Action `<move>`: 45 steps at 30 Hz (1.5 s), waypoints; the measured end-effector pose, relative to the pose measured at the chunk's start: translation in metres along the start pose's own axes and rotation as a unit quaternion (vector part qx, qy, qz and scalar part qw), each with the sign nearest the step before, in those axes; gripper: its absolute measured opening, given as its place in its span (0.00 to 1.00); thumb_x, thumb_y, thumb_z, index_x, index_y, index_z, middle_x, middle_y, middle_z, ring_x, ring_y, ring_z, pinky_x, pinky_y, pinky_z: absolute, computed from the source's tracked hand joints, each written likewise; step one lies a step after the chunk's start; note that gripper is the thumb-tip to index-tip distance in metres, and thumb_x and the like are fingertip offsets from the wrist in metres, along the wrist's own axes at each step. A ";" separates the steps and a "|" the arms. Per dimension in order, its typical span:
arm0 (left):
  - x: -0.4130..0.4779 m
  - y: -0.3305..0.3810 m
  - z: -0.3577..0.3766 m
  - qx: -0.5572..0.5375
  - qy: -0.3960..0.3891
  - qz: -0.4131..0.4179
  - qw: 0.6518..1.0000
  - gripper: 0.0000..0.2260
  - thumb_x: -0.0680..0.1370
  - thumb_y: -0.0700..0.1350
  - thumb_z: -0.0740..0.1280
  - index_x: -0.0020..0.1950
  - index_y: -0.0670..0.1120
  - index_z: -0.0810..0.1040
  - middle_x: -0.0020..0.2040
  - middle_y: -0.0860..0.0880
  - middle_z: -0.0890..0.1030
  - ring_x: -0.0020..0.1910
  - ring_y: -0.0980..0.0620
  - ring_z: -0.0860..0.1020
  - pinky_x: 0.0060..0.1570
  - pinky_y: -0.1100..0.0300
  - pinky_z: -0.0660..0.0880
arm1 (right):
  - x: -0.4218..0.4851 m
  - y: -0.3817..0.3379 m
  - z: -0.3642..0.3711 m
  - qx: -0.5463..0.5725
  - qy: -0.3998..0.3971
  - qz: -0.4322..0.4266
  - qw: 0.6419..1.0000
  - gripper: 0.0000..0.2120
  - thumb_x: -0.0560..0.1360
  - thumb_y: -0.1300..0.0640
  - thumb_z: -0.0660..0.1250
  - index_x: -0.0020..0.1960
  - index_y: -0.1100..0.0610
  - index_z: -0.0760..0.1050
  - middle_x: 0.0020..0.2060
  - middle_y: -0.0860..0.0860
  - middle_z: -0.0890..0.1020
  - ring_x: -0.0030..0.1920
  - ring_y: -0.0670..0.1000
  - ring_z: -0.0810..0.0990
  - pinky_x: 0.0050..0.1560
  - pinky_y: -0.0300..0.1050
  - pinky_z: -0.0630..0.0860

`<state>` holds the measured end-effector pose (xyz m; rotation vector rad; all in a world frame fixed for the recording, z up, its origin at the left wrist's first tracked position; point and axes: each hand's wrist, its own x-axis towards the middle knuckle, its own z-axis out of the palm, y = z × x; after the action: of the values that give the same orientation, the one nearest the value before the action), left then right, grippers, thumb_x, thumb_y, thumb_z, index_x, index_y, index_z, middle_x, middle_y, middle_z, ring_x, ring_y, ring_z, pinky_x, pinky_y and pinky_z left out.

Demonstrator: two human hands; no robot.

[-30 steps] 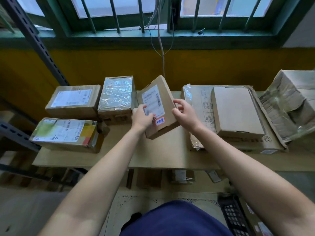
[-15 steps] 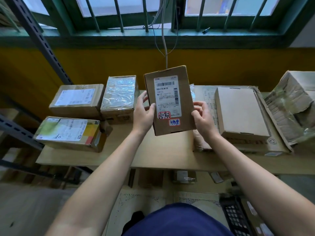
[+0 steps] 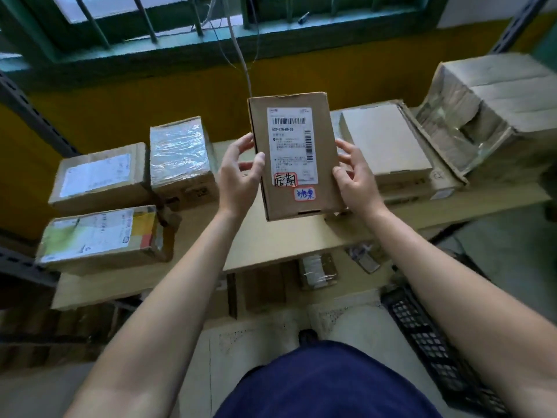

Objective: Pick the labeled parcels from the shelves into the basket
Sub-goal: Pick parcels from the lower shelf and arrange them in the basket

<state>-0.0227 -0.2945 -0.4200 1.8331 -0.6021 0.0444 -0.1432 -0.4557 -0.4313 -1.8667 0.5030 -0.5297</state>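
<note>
**One labeled parcel (image 3: 297, 158) above the shelf (image 3: 286, 239)**

The left hand (image 3: 238, 179) and right hand (image 3: 357, 179) clasp its side edges, upright at 12 o'clock. The black basket (image 3: 428, 336) sits at 5 o'clock; contents cannot be told.

Single head-worn wide-angle view, facing forward-down onto shelf (image 3: 286, 239) at arm's reach.

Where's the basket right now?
In the head view the black basket is on the floor at lower right, partly hidden under the person's right arm, below the front edge of the shelf board.
</note>
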 end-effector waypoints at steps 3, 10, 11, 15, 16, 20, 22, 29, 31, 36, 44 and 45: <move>-0.017 0.009 0.016 -0.036 -0.045 0.038 0.998 0.20 0.75 0.51 0.61 0.64 0.42 0.71 0.61 0.44 0.76 0.55 0.46 0.79 0.45 0.49 0.81 | -0.042 0.004 -0.013 -0.048 0.050 0.010 0.998 0.22 0.77 0.62 0.58 0.70 0.54 0.64 0.63 0.51 0.71 0.55 0.43 0.73 0.47 0.26 0.73; -0.102 0.025 0.116 -0.083 -0.251 0.083 0.961 0.19 0.75 0.48 0.61 0.65 0.43 0.70 0.59 0.41 0.76 0.47 0.46 0.81 0.42 0.59 0.80 | -0.175 0.064 -0.074 -0.128 0.241 0.096 0.957 0.22 0.71 0.59 0.60 0.65 0.59 0.71 0.59 0.53 0.74 0.60 0.44 0.69 0.60 0.24 0.61; -0.116 0.028 0.133 -0.072 -0.291 0.088 0.950 0.19 0.76 0.47 0.62 0.66 0.43 0.70 0.59 0.41 0.76 0.47 0.47 0.81 0.44 0.61 0.79 | -0.194 0.075 -0.087 -0.129 0.257 0.123 0.950 0.22 0.71 0.58 0.60 0.65 0.59 0.71 0.60 0.54 0.74 0.59 0.43 0.68 0.59 0.24 0.61; -0.173 0.050 0.209 0.011 -0.449 0.078 0.890 0.21 0.78 0.41 0.63 0.71 0.46 0.66 0.64 0.44 0.72 0.47 0.53 0.79 0.42 0.74 0.75 | -0.259 0.121 -0.144 -0.111 0.299 0.225 0.921 0.21 0.73 0.59 0.61 0.66 0.58 0.71 0.63 0.55 0.74 0.60 0.44 0.69 0.57 0.24 0.60; -0.187 0.055 0.232 0.030 -0.482 0.079 0.872 0.22 0.78 0.41 0.62 0.72 0.46 0.64 0.66 0.44 0.71 0.50 0.52 0.78 0.43 0.73 0.74 | -0.272 0.134 -0.159 -0.104 0.306 0.246 0.914 0.20 0.74 0.61 0.62 0.67 0.58 0.70 0.64 0.55 0.74 0.61 0.45 0.69 0.59 0.27 0.60; -0.242 0.081 0.330 0.055 -0.579 0.047 0.812 0.24 0.78 0.42 0.62 0.74 0.47 0.61 0.67 0.52 0.71 0.62 0.54 0.72 0.55 0.63 0.71 | -0.317 0.191 -0.226 -0.051 0.313 0.338 0.886 0.23 0.75 0.62 0.63 0.70 0.55 0.67 0.68 0.52 0.72 0.66 0.49 0.71 0.61 0.34 0.65; -0.268 0.087 0.382 0.071 -0.618 0.024 0.783 0.23 0.79 0.43 0.61 0.73 0.49 0.62 0.60 0.54 0.73 0.58 0.58 0.71 0.55 0.62 0.70 | -0.334 0.221 -0.261 -0.004 0.305 0.378 0.874 0.25 0.75 0.63 0.63 0.71 0.55 0.65 0.68 0.51 0.71 0.63 0.46 0.72 0.57 0.32 0.66; -0.358 0.017 0.544 0.155 -0.654 -0.146 0.726 0.19 0.79 0.38 0.61 0.70 0.42 0.65 0.64 0.43 0.75 0.62 0.48 0.74 0.59 0.57 0.71 | -0.369 0.360 -0.325 0.137 0.296 0.509 0.797 0.27 0.76 0.62 0.64 0.72 0.56 0.61 0.69 0.54 0.68 0.66 0.54 0.70 0.66 0.47 0.69; -0.380 -0.027 0.583 0.162 -0.667 -0.162 0.709 0.15 0.79 0.37 0.61 0.65 0.38 0.69 0.63 0.40 0.76 0.61 0.47 0.74 0.57 0.58 0.71 | -0.371 0.414 -0.323 0.160 0.300 0.534 0.775 0.26 0.77 0.62 0.63 0.73 0.56 0.60 0.69 0.55 0.68 0.65 0.56 0.71 0.65 0.50 0.70; -0.418 -0.151 0.685 0.170 -0.709 -0.122 0.674 0.22 0.77 0.33 0.61 0.71 0.43 0.63 0.68 0.41 0.70 0.67 0.45 0.70 0.67 0.47 0.68 | -0.362 0.563 -0.318 0.194 0.322 0.563 0.736 0.26 0.76 0.67 0.59 0.72 0.55 0.61 0.71 0.54 0.65 0.70 0.56 0.66 0.69 0.56 0.66; -0.425 -0.304 0.811 0.130 -0.734 -0.086 0.661 0.32 0.74 0.47 0.65 0.74 0.57 0.53 0.73 0.47 0.63 0.72 0.51 0.64 0.67 0.46 0.68 | -0.299 0.770 -0.312 0.141 0.304 0.536 0.775 0.28 0.76 0.62 0.62 0.73 0.52 0.57 0.70 0.53 0.64 0.67 0.50 0.65 0.65 0.46 0.68; -0.422 -0.320 0.822 0.157 -0.736 -0.067 0.655 0.34 0.75 0.46 0.65 0.75 0.54 0.49 0.74 0.47 0.60 0.72 0.52 0.61 0.69 0.48 0.65 | -0.290 0.787 -0.311 0.129 0.299 0.530 0.783 0.28 0.76 0.60 0.63 0.73 0.52 0.57 0.70 0.53 0.64 0.68 0.51 0.65 0.67 0.49 0.67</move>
<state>-0.4696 -0.8037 -1.1252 1.9093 -1.6069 -1.6941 -0.6302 -0.7843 -1.1058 -0.8565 1.6695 -0.3523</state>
